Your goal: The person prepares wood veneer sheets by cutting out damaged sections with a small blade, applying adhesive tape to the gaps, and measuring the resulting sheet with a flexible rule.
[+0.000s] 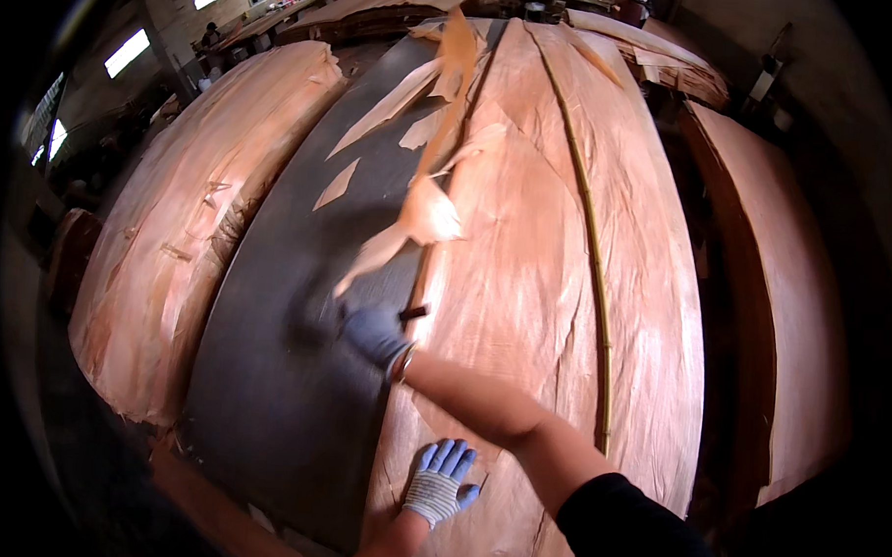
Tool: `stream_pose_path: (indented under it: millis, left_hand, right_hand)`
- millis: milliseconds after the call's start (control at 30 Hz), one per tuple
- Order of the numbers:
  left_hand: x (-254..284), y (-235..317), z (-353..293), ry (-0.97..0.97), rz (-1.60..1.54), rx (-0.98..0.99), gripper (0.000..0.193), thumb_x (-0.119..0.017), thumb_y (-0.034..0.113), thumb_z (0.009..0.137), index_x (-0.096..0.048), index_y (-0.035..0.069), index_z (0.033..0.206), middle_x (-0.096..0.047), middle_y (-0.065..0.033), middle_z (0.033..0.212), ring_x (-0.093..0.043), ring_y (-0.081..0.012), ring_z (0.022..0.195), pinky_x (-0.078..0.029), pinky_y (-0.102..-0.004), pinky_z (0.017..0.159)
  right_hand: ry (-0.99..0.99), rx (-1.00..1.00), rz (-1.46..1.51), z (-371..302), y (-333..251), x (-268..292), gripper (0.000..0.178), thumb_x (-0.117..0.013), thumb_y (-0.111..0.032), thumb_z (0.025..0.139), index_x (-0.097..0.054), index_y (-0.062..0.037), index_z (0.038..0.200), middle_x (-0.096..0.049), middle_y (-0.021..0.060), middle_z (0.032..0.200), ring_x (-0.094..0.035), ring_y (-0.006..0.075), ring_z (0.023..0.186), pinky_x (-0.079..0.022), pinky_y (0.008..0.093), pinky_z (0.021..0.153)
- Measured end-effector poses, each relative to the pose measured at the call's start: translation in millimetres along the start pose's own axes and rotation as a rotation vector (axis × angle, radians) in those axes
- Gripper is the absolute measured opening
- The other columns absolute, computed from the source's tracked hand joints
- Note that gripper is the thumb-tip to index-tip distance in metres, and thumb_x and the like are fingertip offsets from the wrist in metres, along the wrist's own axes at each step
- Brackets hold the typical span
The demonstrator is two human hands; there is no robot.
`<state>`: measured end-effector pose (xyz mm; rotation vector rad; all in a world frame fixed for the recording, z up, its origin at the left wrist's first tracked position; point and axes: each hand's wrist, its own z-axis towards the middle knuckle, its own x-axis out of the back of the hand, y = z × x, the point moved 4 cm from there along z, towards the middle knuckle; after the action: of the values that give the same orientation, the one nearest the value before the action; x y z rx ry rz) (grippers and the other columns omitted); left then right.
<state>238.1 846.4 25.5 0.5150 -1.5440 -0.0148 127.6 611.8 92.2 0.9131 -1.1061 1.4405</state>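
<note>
My left hand [441, 483], in a grey-and-blue knit glove, lies flat with fingers spread on a pinkish wood veneer sheet [515, 271]. My right hand [373, 335], gloved alike and smeared by motion, reaches across over the dark grey board [295, 371]. It is closed, and a short dark handle [415, 313] sticks out of it toward the sheet; the tool's other end is hidden. A long, torn strip of veneer [431, 214] runs from near this hand up along the sheet's left edge. Whether the fingers also grip the strip is blurred.
A thin bamboo-like stick [593, 235] lies lengthwise on the veneer. Loose veneer scraps [338, 184] rest on the dark board. A veneer stack [193, 221] stands to the left, another stack [780, 280] to the right. More piled sheets [377, 6] are at the back.
</note>
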Motion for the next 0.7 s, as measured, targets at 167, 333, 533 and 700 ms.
stream_pose_path:
  millis: [167,333,533,700]
  left_hand:
    - [-27.0,-5.7,-2.7,-0.029,-0.255,0.137,0.056,-0.053,0.044,0.084,-0.048,0.01,0.128,-0.045,-0.0122,0.134,-0.035,-0.0291,0.129,-0.024,-0.045,0.109]
    - [-21.9,-11.6,-16.9,-0.037,0.007,0.096,0.056,-0.051,0.04,0.086,-0.043,0.009,0.132,-0.044,-0.0139,0.135,-0.035,-0.0302,0.13,-0.02,-0.0443,0.111]
    - [-11.0,6.9,-14.5,0.102,0.072,-0.046,0.071,-0.058,0.045,0.077,-0.044,0.008,0.136,-0.036,-0.0144,0.145,-0.029,-0.0319,0.135,-0.015,-0.0503,0.112]
    - [-13.6,9.2,-18.5,0.143,0.107,-0.071,0.072,-0.058,0.044,0.077,-0.043,0.005,0.136,-0.034,-0.0159,0.146,-0.028,-0.034,0.136,-0.014,-0.0487,0.112]
  right_hand:
    - [-0.31,0.263,0.437,-83.4,-104.0,17.0,0.026,-0.052,-0.021,0.086,-0.062,-0.0057,0.104,-0.067,0.014,0.093,-0.066,0.0321,0.082,-0.051,0.0434,0.07]
    - [-0.141,-0.149,0.776,-193.0,-44.2,82.7,0.035,-0.045,-0.009,0.088,-0.054,-0.0074,0.122,-0.063,0.0159,0.112,-0.063,0.0321,0.098,-0.049,0.0393,0.087]
    - [0.302,-0.955,0.025,-514.3,94.6,140.3,0.026,-0.059,-0.01,0.082,-0.058,-0.0066,0.108,-0.062,0.0193,0.097,-0.061,0.0371,0.088,-0.049,0.0449,0.074]
    - [0.097,-1.814,-0.143,-720.5,13.0,193.4,0.049,-0.075,-0.032,0.072,-0.054,-0.0051,0.107,-0.057,0.0206,0.108,-0.06,0.0379,0.09,-0.05,0.0439,0.076]
